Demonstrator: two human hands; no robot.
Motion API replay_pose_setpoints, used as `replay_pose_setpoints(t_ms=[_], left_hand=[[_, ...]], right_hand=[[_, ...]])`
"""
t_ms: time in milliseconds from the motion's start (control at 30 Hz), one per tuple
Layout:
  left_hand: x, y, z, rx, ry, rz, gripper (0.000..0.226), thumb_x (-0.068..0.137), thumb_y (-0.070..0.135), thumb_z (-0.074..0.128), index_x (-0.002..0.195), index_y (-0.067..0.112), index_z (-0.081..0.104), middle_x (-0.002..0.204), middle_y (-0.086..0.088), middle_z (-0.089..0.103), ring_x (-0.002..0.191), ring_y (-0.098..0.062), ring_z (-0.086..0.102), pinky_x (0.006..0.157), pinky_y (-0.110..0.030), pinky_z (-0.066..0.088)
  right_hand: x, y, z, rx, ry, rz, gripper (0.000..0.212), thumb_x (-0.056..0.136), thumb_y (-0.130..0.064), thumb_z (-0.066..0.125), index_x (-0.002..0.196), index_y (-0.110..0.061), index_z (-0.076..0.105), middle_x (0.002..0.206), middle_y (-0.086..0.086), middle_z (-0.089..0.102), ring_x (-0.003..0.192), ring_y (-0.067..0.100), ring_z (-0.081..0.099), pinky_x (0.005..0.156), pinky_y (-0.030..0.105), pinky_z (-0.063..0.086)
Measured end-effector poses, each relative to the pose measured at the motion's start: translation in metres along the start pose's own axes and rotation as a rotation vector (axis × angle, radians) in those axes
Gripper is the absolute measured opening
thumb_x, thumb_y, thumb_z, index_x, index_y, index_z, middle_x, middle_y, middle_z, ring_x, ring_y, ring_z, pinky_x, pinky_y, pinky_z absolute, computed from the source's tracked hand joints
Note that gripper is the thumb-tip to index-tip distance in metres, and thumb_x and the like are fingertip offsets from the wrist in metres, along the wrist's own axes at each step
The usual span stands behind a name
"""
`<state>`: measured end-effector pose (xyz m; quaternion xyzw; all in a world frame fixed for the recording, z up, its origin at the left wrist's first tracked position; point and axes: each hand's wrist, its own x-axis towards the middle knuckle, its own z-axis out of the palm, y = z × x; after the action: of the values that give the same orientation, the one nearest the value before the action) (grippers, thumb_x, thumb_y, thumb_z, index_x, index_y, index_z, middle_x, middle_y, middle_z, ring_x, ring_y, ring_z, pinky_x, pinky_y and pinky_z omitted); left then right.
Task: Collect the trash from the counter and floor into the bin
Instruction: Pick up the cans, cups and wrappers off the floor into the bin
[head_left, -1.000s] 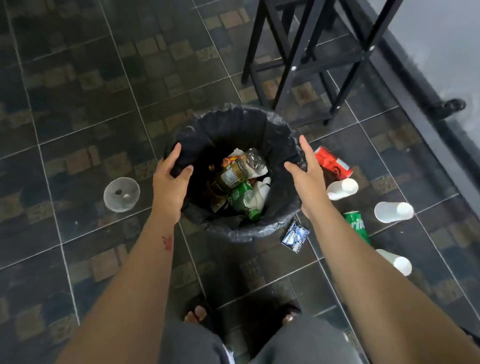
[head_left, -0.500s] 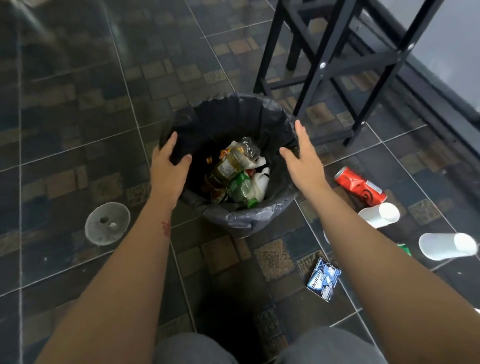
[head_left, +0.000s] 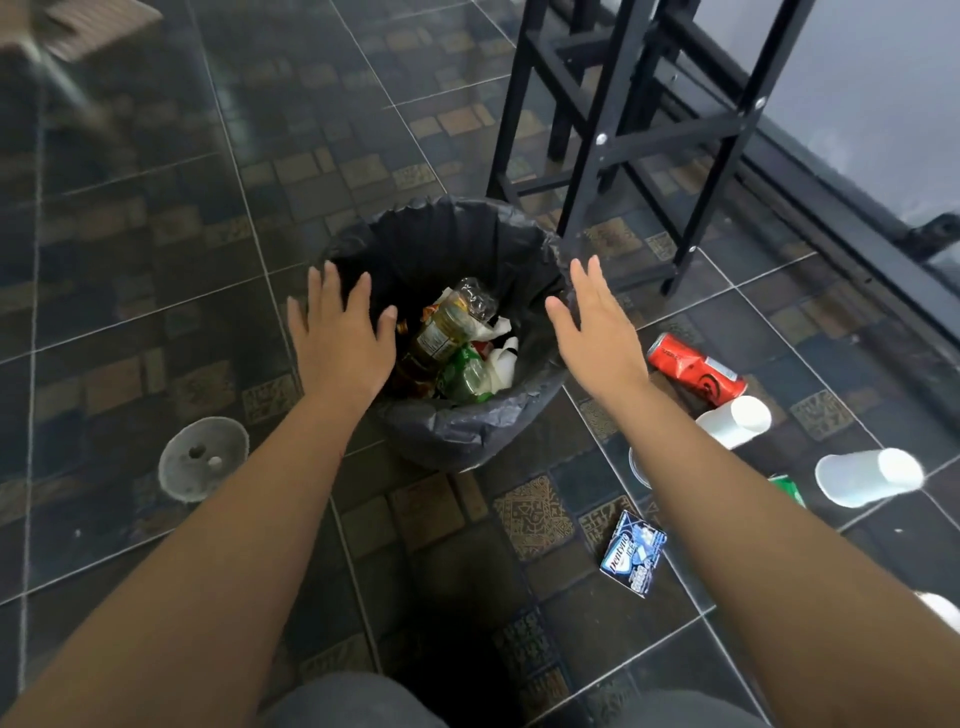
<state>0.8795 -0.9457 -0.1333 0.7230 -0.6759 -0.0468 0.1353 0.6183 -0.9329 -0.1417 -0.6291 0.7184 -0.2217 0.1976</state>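
Both my left hand (head_left: 340, 343) and right hand (head_left: 597, 332) hover spread and empty at the bin (head_left: 467, 431), and the red can (head_left: 696, 370) lies just right of it, nearest my right hand, long axis running away rightward.

The bin (head_left: 457, 436) is lined in black plastic. A green bottle (head_left: 467, 376) and an amber one with a pale label (head_left: 441, 332) are seen inside. A red can (head_left: 696, 370), white cups (head_left: 732, 421) and a blue-and-white packet (head_left: 632, 552) are scattered on the dark floor (head_left: 156, 291), which is patterned with brown mosaic squares.
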Motion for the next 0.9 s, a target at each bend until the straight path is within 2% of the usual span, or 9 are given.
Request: replay_pose_setpoints(t_ms=[100,300,467,600,733,833,900], left_hand=[[-0.014,0.034,-0.003,0.032,0.014,0.126,0.055,0.103,0.041,0.036,0.151,0.014,0.035,0.162,-0.012,0.021,0.151,-0.026,0.008,0.121,-0.049,0.004],[-0.046,0.13,0.007,-0.086,-0.072,0.424,0.056,0.105,0.04,0.03,0.153,0.012,0.03,0.161,-0.009,0.025,0.15,-0.023,0.016,0.121,-0.039,0.01],[-0.088,0.209,0.049,-0.163,-0.097,0.69,0.058,0.101,0.037,0.045,0.148,0.004,0.038,0.155,-0.015,0.035,0.145,-0.029,0.028,0.119,-0.039,0.015],[-0.12,0.245,0.109,-0.111,-0.286,0.683,0.069,0.098,0.044,0.048,0.154,0.011,0.026,0.161,-0.01,0.023,0.149,-0.024,0.019,0.12,-0.037,0.011],[-0.132,0.26,0.162,-0.054,-0.453,0.614,0.084,0.09,0.054,0.058,0.156,0.018,0.02,0.163,-0.011,0.015,0.149,-0.027,0.017,0.118,-0.037,0.016],[-0.133,0.267,0.183,-0.042,-0.537,0.578,0.083,0.09,0.048,0.062,0.156,0.024,0.018,0.162,-0.011,0.016,0.146,-0.03,0.024,0.115,-0.038,0.025],[-0.134,0.269,0.187,-0.089,-0.548,0.543,0.075,0.092,0.039,0.063,0.153,0.025,0.022,0.157,-0.009,0.026,0.138,-0.029,0.037,0.109,-0.037,0.036]], right_hand=[[-0.02,0.03,-0.015,0.011,0.043,0.009,0.061,0.102,-0.049,0.032,0.156,-0.024,0.017,0.164,-0.004,0.006,0.149,0.018,0.016,0.119,0.042,0.02],[-0.065,0.118,-0.051,-0.118,0.126,0.119,0.061,0.1,-0.044,0.042,0.153,-0.016,0.026,0.162,0.004,0.019,0.146,0.025,0.027,0.118,0.041,0.024],[-0.1,0.188,-0.063,-0.243,0.09,0.264,0.065,0.099,-0.045,0.044,0.153,-0.016,0.023,0.162,0.007,0.016,0.147,0.026,0.023,0.119,0.041,0.02],[-0.109,0.225,-0.06,-0.282,0.05,0.315,0.07,0.096,-0.042,0.052,0.153,-0.017,0.022,0.162,0.01,0.017,0.147,0.028,0.023,0.118,0.042,0.022],[-0.098,0.244,-0.051,-0.292,0.009,0.342,0.079,0.092,-0.042,0.06,0.155,-0.02,0.017,0.162,0.009,0.014,0.146,0.028,0.025,0.117,0.04,0.023],[-0.085,0.255,-0.043,-0.321,-0.026,0.337,0.082,0.09,-0.042,0.062,0.154,-0.02,0.016,0.162,0.01,0.015,0.143,0.031,0.031,0.115,0.04,0.024],[-0.08,0.259,-0.038,-0.348,-0.056,0.335,0.079,0.091,-0.042,0.061,0.154,-0.022,0.017,0.162,0.009,0.018,0.139,0.033,0.036,0.114,0.041,0.026]])
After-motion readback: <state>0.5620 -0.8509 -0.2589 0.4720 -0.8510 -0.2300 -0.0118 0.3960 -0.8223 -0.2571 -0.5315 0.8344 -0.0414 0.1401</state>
